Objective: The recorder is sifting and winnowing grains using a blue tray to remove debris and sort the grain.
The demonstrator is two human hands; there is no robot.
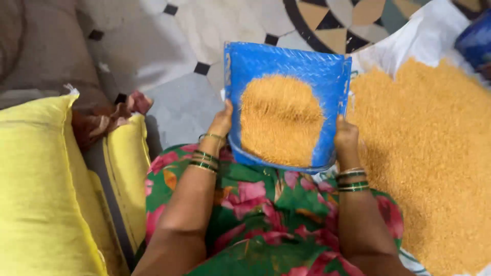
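The left hand (221,122) grips the left edge of a blue woven winnowing tray (307,71), fingers curled under and thumb lying along the rim. The right hand (346,137) clamps the opposite edge in the same way, so the tray is carried evenly between the two and held out over the lap, its open front pointing away from the body. That two-sided grip keeps the flat tray level enough for its load to stay put: a mound of orange-yellow grain (280,120) sits in the middle of the tray, between the hands and slightly toward the near edge. Green and gold bangles (204,161) ring both wrists just behind the hands.

To the right of the right hand, and lower, a wide heap of the same grain (429,153) is spread over a white sheet (409,41) on the patterned tiled floor (169,61). To the left of the left hand stand yellow sacks (41,184). Below the forearms lies a green cloth with pink flowers (266,214), the person's clothing.
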